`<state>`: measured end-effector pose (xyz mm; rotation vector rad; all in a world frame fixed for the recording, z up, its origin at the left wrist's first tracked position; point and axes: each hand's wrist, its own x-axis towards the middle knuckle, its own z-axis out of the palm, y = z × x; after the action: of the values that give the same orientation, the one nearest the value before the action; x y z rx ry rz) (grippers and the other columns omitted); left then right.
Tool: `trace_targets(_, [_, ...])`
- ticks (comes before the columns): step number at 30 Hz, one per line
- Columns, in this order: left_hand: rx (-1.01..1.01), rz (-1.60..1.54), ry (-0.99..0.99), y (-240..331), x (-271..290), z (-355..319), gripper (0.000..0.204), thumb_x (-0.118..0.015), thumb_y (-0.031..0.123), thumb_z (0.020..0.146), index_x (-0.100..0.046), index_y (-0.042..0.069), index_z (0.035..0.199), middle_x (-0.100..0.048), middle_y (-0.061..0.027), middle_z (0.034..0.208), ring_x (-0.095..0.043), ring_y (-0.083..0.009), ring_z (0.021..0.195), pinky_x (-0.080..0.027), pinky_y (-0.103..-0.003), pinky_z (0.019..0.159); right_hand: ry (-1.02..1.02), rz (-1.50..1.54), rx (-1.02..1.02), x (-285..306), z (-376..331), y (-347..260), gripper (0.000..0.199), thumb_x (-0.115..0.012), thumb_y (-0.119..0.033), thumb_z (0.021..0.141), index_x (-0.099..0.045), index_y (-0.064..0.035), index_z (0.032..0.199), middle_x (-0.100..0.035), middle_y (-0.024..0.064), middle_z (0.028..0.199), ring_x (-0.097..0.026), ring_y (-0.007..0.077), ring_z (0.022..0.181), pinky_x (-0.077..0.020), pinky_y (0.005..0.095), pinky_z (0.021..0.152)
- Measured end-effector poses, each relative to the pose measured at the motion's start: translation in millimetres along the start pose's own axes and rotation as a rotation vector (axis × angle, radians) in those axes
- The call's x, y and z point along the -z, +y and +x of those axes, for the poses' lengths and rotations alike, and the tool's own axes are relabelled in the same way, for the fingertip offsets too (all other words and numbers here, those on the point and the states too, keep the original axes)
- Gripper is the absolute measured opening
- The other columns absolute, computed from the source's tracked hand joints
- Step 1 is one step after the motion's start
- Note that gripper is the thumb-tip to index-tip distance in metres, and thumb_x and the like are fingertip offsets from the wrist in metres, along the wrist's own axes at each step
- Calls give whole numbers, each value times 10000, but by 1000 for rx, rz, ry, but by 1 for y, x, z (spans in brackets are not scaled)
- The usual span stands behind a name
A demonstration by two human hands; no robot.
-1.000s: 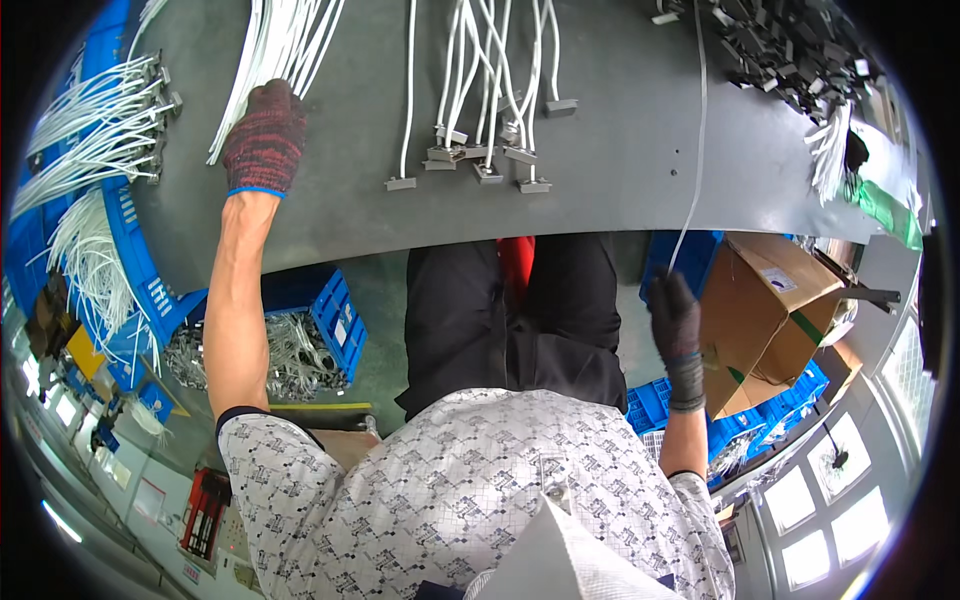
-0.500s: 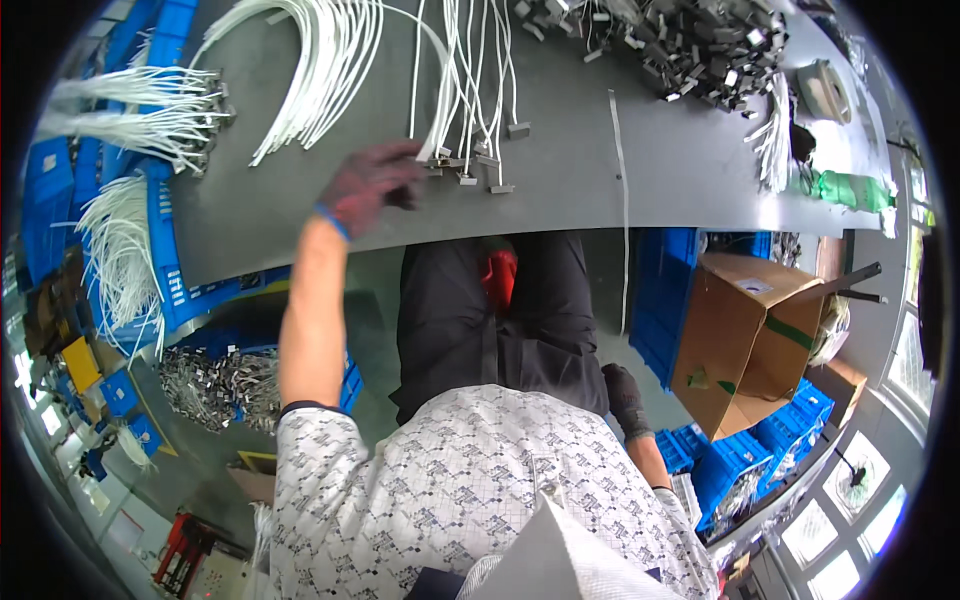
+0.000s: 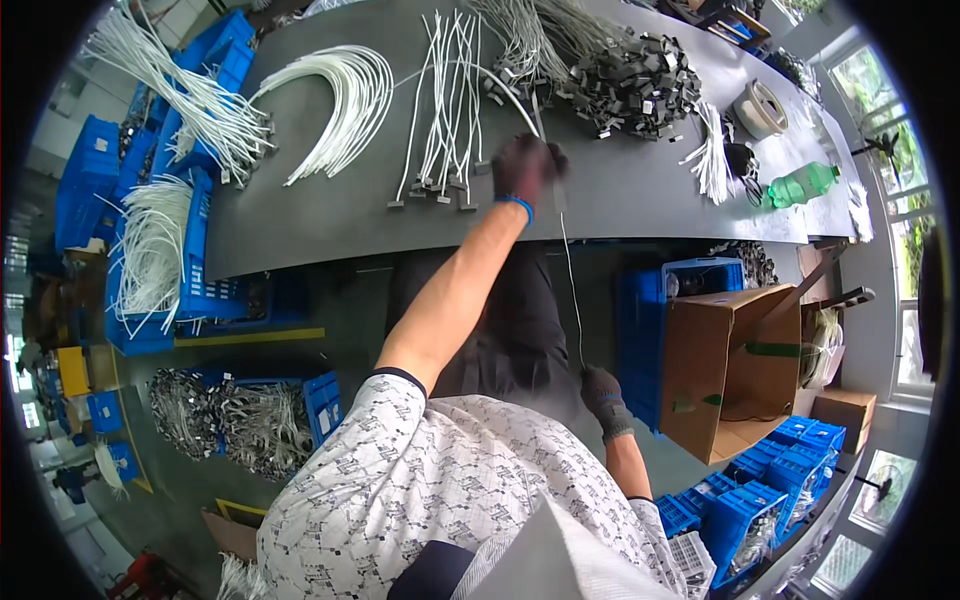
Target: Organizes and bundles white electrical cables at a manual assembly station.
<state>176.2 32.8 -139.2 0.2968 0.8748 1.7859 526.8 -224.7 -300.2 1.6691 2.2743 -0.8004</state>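
**Cable stretched between two gloved hands at the bench edge**

Cable (image 3: 570, 290), thin and white, runs from the left hand (image 3: 525, 168) on the grey table (image 3: 330, 225) down past the table edge to the right hand (image 3: 603, 392) held low near the lap; the left glove's fingers are curled closed over the upper end, beside a row of white cables with metal end plugs (image 3: 440, 110); the right glove is closed round the lower end, though how tightly cannot be told.

Risks, as judged: the taut strand could slip out of either glove if the pull is uneven; its upper end lies close to the neighbouring cables and could snag or drag them off the edge; the heap of dark metal clips (image 3: 635, 80) is near enough to catch it too.

Containers: blue crates (image 3: 150, 270) at the left hold bundles of white cable; a lower blue crate (image 3: 255, 420) holds tangled metal-ended pieces; an open cardboard box (image 3: 735, 365) to the right looks nearly empty; a green bottle (image 3: 800, 185) lies on the table.
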Motion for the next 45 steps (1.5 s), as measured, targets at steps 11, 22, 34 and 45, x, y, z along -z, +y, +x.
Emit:
trace_targets(11, [-235,157,-22,53,-9,1,100,-608,117,973,-611,17,975,-708,-112,813,-706,-219,629,-611,-349,596,7,10,60,-31,-21,8,197,-558,-158,880,-721,-59,927,-702,226,931,-677,427,905,-548,505,769])
trace_targets(22, [163,812,-533,-31,81,-93,293,-705,261,884,-704,15,1043,-708,-56,917,-646,-147,824,-517,-303,805,-88,0,191,-37,-13,27,194,-560,-151,887,-720,-50,930,-690,247,966,-657,429,932,-525,506,814])
trace_targets(34, [179,696,-535,27,53,-131,303,-740,253,920,-740,-23,1044,-742,-71,946,-664,-119,890,-527,-272,838,374,1420,135,178,70,-201,410,-467,-343,1064,-681,3,1119,-674,19,859,-548,94,731,-468,270,635])
trace_targets(45, [222,1007,-404,85,127,4,317,-677,308,920,-735,2,979,-720,-88,858,-643,-162,732,-514,-319,737,251,1232,101,196,195,-247,400,-544,-357,1019,-618,-24,1227,-691,80,827,-635,183,745,-508,337,668])
